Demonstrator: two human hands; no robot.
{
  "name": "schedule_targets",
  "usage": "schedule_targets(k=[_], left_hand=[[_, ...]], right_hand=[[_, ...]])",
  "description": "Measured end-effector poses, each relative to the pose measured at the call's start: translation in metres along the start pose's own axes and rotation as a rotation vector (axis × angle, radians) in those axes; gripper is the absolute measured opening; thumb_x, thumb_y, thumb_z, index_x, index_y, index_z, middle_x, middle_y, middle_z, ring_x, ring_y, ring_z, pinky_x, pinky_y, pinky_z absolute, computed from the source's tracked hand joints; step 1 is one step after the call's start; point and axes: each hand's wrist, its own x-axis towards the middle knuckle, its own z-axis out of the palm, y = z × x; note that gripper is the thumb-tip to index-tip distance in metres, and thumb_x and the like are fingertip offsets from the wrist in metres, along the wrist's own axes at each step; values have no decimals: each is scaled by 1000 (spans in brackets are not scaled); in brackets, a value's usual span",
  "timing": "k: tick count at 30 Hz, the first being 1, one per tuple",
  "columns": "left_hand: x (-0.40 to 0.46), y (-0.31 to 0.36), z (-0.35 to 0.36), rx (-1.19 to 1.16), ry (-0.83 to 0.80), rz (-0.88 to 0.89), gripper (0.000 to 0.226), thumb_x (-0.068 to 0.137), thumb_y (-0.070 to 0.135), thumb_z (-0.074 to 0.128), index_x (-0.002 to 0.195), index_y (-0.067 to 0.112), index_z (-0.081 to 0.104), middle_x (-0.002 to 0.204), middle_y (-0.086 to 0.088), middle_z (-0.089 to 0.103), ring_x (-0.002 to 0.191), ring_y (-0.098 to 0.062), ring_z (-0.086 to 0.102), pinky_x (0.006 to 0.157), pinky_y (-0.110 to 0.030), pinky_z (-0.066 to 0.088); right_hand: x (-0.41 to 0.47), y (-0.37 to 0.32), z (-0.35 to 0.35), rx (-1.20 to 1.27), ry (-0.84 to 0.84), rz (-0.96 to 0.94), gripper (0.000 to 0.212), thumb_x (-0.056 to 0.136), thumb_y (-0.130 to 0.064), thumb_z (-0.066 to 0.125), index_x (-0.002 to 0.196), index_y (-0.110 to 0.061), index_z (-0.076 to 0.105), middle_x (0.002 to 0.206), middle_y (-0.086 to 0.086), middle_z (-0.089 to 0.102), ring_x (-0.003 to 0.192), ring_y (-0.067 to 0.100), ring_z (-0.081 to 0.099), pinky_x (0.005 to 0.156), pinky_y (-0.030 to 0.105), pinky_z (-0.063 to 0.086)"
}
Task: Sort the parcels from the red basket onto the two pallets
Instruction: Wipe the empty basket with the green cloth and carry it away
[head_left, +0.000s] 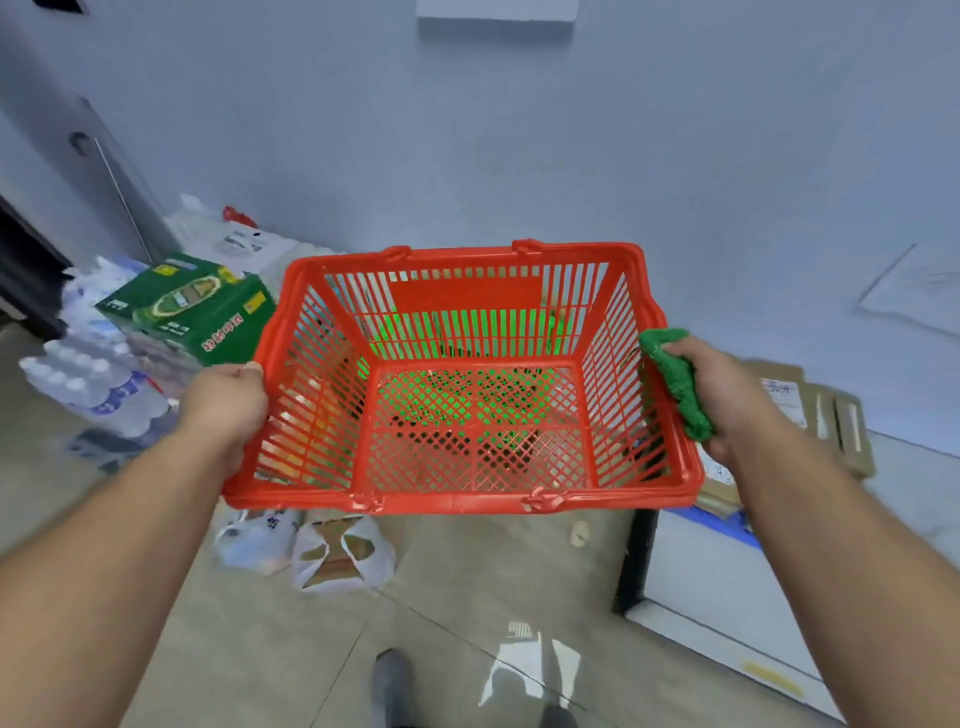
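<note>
Gripping one red basket (462, 374): two hands, left hand (223, 405), right hand (722, 395).

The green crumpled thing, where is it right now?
In the head view, the green crumpled thing is on the right, squeezed in the right hand against the right rim of the red basket.

Basket (462, 379) held above floor (249, 649), centre of view. Left hand (223, 410) on its left rim, right hand (722, 395) at its right rim, cloth (675, 384) between palm and rim. Carton (192, 306) behind-left on bottle packs (88, 384). 2 bags (306, 551) below near rim. Flat boxes (826, 415) right.
</note>
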Motion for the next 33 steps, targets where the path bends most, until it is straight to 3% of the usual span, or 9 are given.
schedule_targets(k=[2,5,9,13,16,21,24,28,33], left_hand=[[30,4,3,-9,-38,3,32,99,43,55,98,16,74,99,-17,77,90,-36,73,90,-50,60],[77,11,4,50,-86,43,41,96,44,53,107,12,76,103,-20,77,94,-39,73,94,-55,59],[135,26,7,51,-142,152,40,97,37,51,100,5,75,99,-21,74,90,-36,71,86,-46,58],[179,40,15,86,-206,238,33,102,21,46,89,1,69,92,-17,66,82,-27,60,74,-37,45],[201,49,32,26,-234,209,30,103,21,48,94,3,70,93,-16,67,73,-26,62,73,-35,46],[233,64,68,-13,-260,153,31,98,22,52,100,-1,73,94,-19,73,82,-32,69,77,-43,58],[246,76,86,-1,-279,137,28,97,26,52,96,6,73,95,-17,75,79,-32,70,79,-43,60],[264,87,107,0,-276,136,34,97,36,52,97,10,73,98,-17,76,89,-35,73,91,-54,61],[281,88,131,17,-267,116,38,91,42,49,84,11,70,87,-11,74,85,-34,74,88,-54,61]], right_hand=[[5,3,17,20,33,-7,33,98,-30,60,117,-6,72,90,16,79,71,30,76,70,42,66],[14,6,45,38,88,-17,42,94,-32,62,121,-3,71,95,19,80,76,34,76,81,50,64],[20,10,88,48,180,-40,40,93,-31,65,118,-1,72,95,21,81,81,37,78,88,60,64],[26,12,121,44,258,-25,44,96,-30,63,126,2,69,117,30,76,114,54,70,101,73,53],[38,11,134,49,276,6,47,101,-31,60,132,3,65,125,32,73,122,55,66,104,72,51],[80,9,137,71,309,21,51,93,-35,66,130,2,68,119,29,76,118,53,69,102,72,53],[110,5,132,84,319,28,54,84,-38,72,123,-1,72,113,26,79,108,49,75,97,70,57],[143,3,125,65,298,56,56,81,-45,74,120,-5,74,107,21,81,100,45,79,94,69,59],[165,-1,128,34,313,81,54,84,-45,72,120,-6,72,106,20,82,99,43,79,94,69,59]])
